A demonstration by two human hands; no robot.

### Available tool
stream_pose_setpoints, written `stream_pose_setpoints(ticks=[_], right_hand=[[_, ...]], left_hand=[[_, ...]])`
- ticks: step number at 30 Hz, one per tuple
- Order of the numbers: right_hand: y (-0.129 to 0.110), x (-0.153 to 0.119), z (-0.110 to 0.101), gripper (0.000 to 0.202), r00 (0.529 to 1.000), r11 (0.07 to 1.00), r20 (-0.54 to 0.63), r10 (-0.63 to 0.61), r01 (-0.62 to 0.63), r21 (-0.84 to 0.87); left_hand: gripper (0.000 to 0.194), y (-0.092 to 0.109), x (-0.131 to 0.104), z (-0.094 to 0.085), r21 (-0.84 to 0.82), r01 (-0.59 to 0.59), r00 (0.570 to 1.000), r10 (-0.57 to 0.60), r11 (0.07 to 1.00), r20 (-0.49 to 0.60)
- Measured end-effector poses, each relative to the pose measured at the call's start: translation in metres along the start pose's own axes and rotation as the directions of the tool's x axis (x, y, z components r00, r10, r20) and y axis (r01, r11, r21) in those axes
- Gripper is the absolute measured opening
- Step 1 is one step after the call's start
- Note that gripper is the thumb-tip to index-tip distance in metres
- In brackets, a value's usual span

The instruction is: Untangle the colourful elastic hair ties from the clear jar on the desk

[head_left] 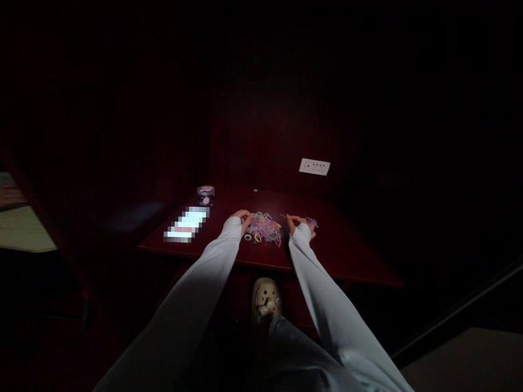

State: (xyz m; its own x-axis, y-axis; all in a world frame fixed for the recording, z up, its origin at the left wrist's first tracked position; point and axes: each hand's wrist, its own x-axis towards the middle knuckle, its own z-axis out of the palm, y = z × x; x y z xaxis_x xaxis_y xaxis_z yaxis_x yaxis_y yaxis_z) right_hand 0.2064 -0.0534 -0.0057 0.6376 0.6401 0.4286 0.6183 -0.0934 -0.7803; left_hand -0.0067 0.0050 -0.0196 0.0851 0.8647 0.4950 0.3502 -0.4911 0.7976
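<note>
A loose heap of small hair ties, mostly pink and purple with some yellow and green, lies on the dark red table. At its left edge is my left hand, fingers bent together against the heap; what they pinch is too small to make out. My right hand is just right of the heap and apart from it. Its thumb and finger pinch a thin, pale band, while purple hair ties show at the outer side of the hand. A green hair tie and a yellow one lie at the heap's front.
A small clear round jar stands at the table's back left, behind a bright, blurred-out rectangle. One green hair tie lies far back. Dark walls enclose the table; a white socket plate is on the back one. Another person's hand rests at far left.
</note>
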Motion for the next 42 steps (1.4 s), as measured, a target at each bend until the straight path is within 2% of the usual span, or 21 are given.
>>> stream_pose_setpoints(ticks=[5, 11, 14, 21, 23, 27, 30, 32, 37, 40, 42], right_hand=[[0.024, 0.024, -0.015, 0.041, 0.986, 0.998, -0.166, 0.030, -0.039, -0.049], [0.044, 0.054, -0.031, 0.035, 0.983, 0.961, -0.181, 0.039, -0.087, -0.261], [0.051, 0.063, -0.035, 0.035, 0.979, 0.947, -0.201, 0.026, -0.089, -0.308], [0.055, 0.063, -0.037, 0.032, 0.973, 0.919, -0.201, 0.117, -0.182, -0.350], [0.053, 0.059, -0.038, 0.028, 0.975, 0.925, -0.196, 0.105, -0.168, -0.340], [0.043, 0.049, -0.033, 0.029, 0.989, 0.970, -0.146, -0.025, -0.012, -0.242], [0.027, 0.034, -0.020, 0.028, 0.983, 0.973, -0.042, -0.181, 0.173, -0.154], [0.013, 0.020, -0.008, 0.025, 0.961, 0.954, 0.044, -0.273, 0.277, -0.115], [-0.019, -0.015, 0.014, 0.020, 0.834, 0.856, 0.241, -0.496, 0.516, -0.025], [-0.029, -0.027, 0.016, 0.016, 0.738, 0.782, 0.327, -0.590, 0.624, 0.004], [-0.030, -0.029, 0.013, 0.015, 0.703, 0.760, 0.373, -0.606, 0.649, 0.010]], left_hand=[[0.023, -0.002, 0.000, 0.000, -0.019, 0.035, 0.999, -0.035, 0.999, 0.019], [0.020, 0.000, 0.000, -0.001, -0.050, 0.060, 0.997, -0.057, 0.997, 0.060], [0.020, 0.000, 0.001, -0.002, -0.042, 0.059, 0.996, -0.055, 0.997, 0.076], [0.022, -0.003, 0.001, 0.000, -0.023, 0.075, 0.996, -0.074, 0.997, 0.055], [0.024, -0.001, 0.000, -0.001, -0.023, 0.081, 0.996, -0.080, 0.996, 0.037], [0.024, 0.006, 0.001, -0.007, 0.022, 0.112, 0.985, -0.108, 0.993, -0.135], [0.025, 0.010, 0.001, -0.010, 0.038, 0.152, 0.963, -0.139, 0.988, -0.232], [0.025, 0.010, 0.001, -0.010, 0.054, 0.171, 0.953, -0.151, 0.984, -0.263], [0.026, 0.011, 0.001, -0.009, 0.078, 0.206, 0.947, -0.179, 0.975, -0.265], [0.021, 0.009, 0.000, -0.009, 0.084, 0.267, 0.929, -0.233, 0.960, -0.286], [0.013, 0.008, 0.000, -0.010, 0.079, 0.306, 0.912, -0.268, 0.949, -0.311]])
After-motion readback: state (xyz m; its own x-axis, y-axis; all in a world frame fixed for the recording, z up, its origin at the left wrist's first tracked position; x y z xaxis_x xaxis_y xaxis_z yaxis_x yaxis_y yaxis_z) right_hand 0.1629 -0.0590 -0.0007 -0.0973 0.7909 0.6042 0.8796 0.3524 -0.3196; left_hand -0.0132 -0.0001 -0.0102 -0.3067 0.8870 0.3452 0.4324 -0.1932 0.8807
